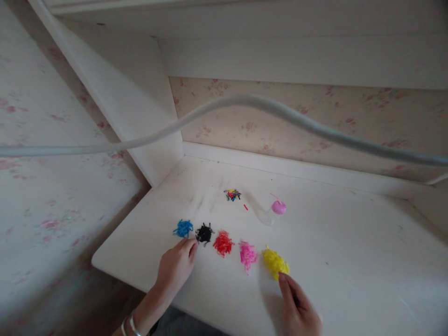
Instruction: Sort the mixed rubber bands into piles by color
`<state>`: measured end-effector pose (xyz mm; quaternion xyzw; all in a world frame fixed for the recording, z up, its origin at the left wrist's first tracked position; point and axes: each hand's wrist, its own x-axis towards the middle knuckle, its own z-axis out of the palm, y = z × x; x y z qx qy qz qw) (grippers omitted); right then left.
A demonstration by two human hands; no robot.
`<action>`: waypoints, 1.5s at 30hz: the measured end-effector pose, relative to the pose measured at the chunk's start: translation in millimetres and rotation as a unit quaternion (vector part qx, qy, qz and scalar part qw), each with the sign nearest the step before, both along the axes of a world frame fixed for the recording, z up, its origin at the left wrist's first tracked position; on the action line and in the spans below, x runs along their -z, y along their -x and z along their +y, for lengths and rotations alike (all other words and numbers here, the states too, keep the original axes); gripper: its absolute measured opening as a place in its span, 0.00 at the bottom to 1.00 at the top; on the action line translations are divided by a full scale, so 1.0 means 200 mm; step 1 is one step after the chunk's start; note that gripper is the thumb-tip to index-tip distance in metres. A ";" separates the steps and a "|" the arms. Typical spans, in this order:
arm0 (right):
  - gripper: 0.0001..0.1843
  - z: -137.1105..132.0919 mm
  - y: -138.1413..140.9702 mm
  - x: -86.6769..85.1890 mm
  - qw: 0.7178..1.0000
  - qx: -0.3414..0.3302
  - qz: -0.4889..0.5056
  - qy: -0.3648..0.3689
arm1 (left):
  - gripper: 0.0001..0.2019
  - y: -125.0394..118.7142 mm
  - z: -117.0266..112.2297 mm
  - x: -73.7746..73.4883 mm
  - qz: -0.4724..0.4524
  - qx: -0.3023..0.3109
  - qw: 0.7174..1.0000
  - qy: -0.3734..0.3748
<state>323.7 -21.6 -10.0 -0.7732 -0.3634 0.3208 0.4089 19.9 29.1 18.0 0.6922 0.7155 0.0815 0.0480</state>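
Five small heaps of thin coloured pieces lie in a row on the white desk [350, 261]: blue [183, 228], black [204, 233], red [223, 243], pink [248, 254] and yellow [275, 262]. My left hand [176, 266] rests on the desk with fingers loosely curled, its fingertips just below the blue and black heaps. My right hand [297, 305] lies flat with fingers together, the fingertips touching the near edge of the yellow heap. Neither hand visibly holds anything. A smaller mixed-colour heap [232, 194] lies farther back.
A clear tube with a pink cap [279, 207] lies on its side behind the row, and a single red piece [245, 206] beside it. A grey cable [245, 100] crosses in front of the camera. White shelf panels and flowered wallpaper enclose the desk at left and back.
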 end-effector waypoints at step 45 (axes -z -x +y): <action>0.19 1.02 0.59 -0.28 0.875 -0.294 -0.367 0.117 | 0.12 0.15 -0.11 0.16 -0.257 0.068 0.959 -0.099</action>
